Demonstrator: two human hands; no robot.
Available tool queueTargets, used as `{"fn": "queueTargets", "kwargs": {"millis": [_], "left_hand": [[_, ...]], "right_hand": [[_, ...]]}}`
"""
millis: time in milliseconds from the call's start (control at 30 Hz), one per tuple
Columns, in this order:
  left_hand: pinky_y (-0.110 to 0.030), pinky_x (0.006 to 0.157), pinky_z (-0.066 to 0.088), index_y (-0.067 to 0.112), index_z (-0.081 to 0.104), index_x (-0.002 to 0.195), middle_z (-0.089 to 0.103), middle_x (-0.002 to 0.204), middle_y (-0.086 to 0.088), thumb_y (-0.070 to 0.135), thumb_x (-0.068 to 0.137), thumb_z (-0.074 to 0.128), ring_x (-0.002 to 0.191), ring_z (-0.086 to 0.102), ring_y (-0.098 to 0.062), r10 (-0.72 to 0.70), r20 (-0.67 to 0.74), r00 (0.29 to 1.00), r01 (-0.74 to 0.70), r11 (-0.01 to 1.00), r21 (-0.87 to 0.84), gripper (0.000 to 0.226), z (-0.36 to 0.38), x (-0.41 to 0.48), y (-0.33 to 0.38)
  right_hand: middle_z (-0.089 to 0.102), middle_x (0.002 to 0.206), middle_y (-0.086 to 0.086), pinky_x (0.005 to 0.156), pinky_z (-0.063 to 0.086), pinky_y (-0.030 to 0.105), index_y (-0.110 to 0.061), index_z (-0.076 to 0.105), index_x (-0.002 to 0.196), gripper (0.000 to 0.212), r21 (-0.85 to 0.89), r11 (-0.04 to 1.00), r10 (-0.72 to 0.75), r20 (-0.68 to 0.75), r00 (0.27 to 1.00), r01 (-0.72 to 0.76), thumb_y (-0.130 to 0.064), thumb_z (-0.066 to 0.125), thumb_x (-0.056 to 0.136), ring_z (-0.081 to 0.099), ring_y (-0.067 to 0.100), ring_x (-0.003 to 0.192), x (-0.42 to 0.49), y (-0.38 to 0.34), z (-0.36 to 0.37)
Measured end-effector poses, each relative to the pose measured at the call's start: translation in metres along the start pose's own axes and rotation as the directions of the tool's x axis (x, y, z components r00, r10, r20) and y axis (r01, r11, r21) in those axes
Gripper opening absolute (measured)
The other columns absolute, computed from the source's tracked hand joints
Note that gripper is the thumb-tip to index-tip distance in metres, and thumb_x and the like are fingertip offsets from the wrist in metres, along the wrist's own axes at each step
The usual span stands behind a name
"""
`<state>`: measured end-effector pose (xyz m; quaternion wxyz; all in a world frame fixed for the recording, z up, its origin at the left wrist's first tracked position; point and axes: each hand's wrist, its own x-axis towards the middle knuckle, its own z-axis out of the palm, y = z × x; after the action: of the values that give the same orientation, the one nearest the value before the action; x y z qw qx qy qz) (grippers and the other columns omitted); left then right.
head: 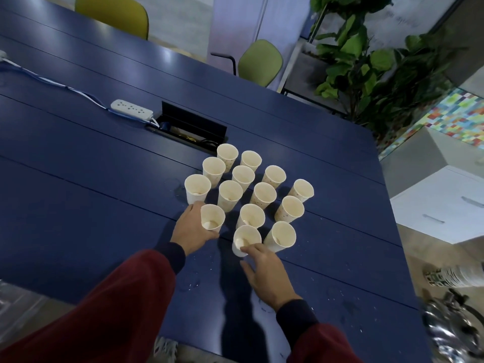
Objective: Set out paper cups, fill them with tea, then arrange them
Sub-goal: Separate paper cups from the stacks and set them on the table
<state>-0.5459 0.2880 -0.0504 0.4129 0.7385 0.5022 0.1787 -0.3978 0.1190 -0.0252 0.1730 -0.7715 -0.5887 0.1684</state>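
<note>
Toward the six-o'clock edge of the table (104, 179), the left hand (192, 229) wraps the near-left cup (212, 218). Its thumb is on the side facing the person and its fingers curl round the far wall, with the cup standing on the table. At four o'clock from it, the right hand (267, 273) lies spread and straight-fingered, gripping nothing. Its index fingertip touches the near wall of the nearest cup (246, 239), and the thumb is apart from it.

That cup sits at eleven o'clock from the right hand, upright, long axis vertical and mouth up. The right hand is plainly the nearer one for it, and the left has its own cup.

Beyond both, toward twelve o'clock, the other paper cups (243, 176) stand in a tight diamond of rows. A pale pool shows low in several, but how full they are is hard to tell.

This looks like the arranging stage, and the two near cups probably want nudging toward twelve o'clock to close the pattern. Pushed low, a light cup should slide; pushed at the rim, it may tip.

At ten o'clock lie a power strip (131, 109) and an open cable hatch (193, 127).
</note>
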Motion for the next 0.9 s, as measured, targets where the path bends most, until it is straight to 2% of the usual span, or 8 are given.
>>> {"fn": "queueTargets", "kwargs": {"millis": [167, 233, 333, 467, 567, 633, 767, 900], "left_hand": [[-0.044, 0.089, 0.05, 0.008, 0.044, 0.127, 0.048, 0.128, -0.014, 0.024, 0.06, 0.093, 0.112, 0.054, -0.034, -0.161, 0.03, 0.987, 0.157, 0.982, 0.102, 0.084, 0.003, -0.01, 0.01], [-0.047, 0.091, 0.051, 0.005, 0.042, 0.128, 0.045, 0.132, -0.018, 0.029, 0.064, 0.092, 0.114, 0.055, -0.038, -0.221, -0.016, 0.975, 0.221, 0.969, 0.114, 0.085, 0.005, -0.018, 0.015], [-0.049, 0.09, 0.05, 0.002, 0.043, 0.125, 0.045, 0.13, -0.02, 0.035, 0.069, 0.089, 0.111, 0.055, -0.042, -0.21, -0.136, 0.968, 0.225, 0.97, 0.098, 0.08, 0.008, -0.031, 0.025], [-0.051, 0.088, 0.05, 0.006, 0.047, 0.123, 0.048, 0.125, -0.017, 0.021, 0.073, 0.084, 0.108, 0.055, -0.039, -0.085, -0.284, 0.955, 0.111, 0.991, 0.077, 0.064, 0.014, -0.048, 0.045], [-0.046, 0.087, 0.045, 0.012, 0.053, 0.115, 0.052, 0.118, -0.01, 0.01, 0.072, 0.076, 0.104, 0.055, -0.033, 0.006, -0.31, 0.951, 0.03, 0.993, 0.11, 0.048, 0.022, -0.057, 0.069], [-0.045, 0.088, 0.041, 0.013, 0.055, 0.109, 0.052, 0.114, -0.008, 0.008, 0.071, 0.073, 0.101, 0.054, -0.032, 0.055, -0.327, 0.943, -0.007, 0.989, 0.146, 0.043, 0.029, -0.059, 0.086], [-0.046, 0.089, 0.046, 0.012, 0.057, 0.11, 0.054, 0.115, -0.009, 0.01, 0.074, 0.072, 0.103, 0.054, -0.033, 0.198, -0.278, 0.94, -0.149, 0.971, 0.189, 0.039, 0.046, -0.048, 0.119], [-0.045, 0.088, 0.047, 0.012, 0.058, 0.106, 0.055, 0.11, -0.008, 0.009, 0.073, 0.073, 0.102, 0.055, -0.031, 0.323, -0.131, 0.937, -0.307, 0.943, 0.129, 0.036, 0.078, -0.03, 0.149]], "right_hand": [[0.061, 0.129, 0.007, 0.089, 0.05, 0.042, -0.01, 0.063, 0.129, 0.034, 0.012, 0.999, -0.034, -0.001, 0.999, 0.034, -0.006, 0.059, 0.095, 0.062, 0.032, 0.107, -0.005, 0.005, -0.008], [0.06, 0.127, 0.008, 0.088, 0.05, 0.041, -0.008, 0.063, 0.127, 0.033, 0.014, 0.999, -0.04, -0.015, 0.999, 0.04, -0.005, 0.06, 0.094, 0.061, 0.032, 0.105, -0.006, 0.01, -0.011], [0.06, 0.124, 0.006, 0.087, 0.047, 0.034, -0.009, 0.063, 0.126, 0.032, 0.033, 0.998, -0.057, -0.047, 0.997, 0.058, -0.008, 0.063, 0.094, 0.06, 0.027, 0.107, -0.01, 0.013, -0.02], [0.058, 0.125, 0.002, 0.083, 0.045, 0.03, -0.011, 0.064, 0.124, 0.029, 0.041, 0.998, -0.048, -0.083, 0.995, 0.051, -0.013, 0.064, 0.095, 0.059, 0.023, 0.106, -0.019, 0.02, -0.035], [0.059, 0.124, 0.004, 0.082, 0.043, 0.028, -0.011, 0.066, 0.12, 0.027, 0.042, 0.998, -0.033, -0.126, 0.991, 0.039, -0.012, 0.066, 0.093, 0.06, 0.025, 0.105, -0.024, 0.03, -0.047], [0.06, 0.124, 0.006, 0.087, 0.047, 0.032, -0.009, 0.066, 0.12, 0.027, 0.041, 0.999, -0.008, -0.152, 0.988, 0.015, -0.011, 0.066, 0.093, 0.06, 0.027, 0.107, -0.028, 0.038, -0.056], [0.06, 0.121, 0.005, 0.09, 0.048, 0.034, -0.009, 0.066, 0.12, 0.027, 0.034, 0.999, 0.044, -0.211, 0.976, -0.038, -0.011, 0.066, 0.093, 0.06, 0.025, 0.108, -0.037, 0.055, -0.076], [0.06, 0.12, 0.008, 0.093, 0.044, 0.028, -0.007, 0.067, 0.12, 0.026, 0.048, 0.988, 0.156, -0.277, 0.948, -0.148, -0.011, 0.066, 0.094, 0.06, 0.025, 0.11, -0.051, 0.081, -0.096]]}}
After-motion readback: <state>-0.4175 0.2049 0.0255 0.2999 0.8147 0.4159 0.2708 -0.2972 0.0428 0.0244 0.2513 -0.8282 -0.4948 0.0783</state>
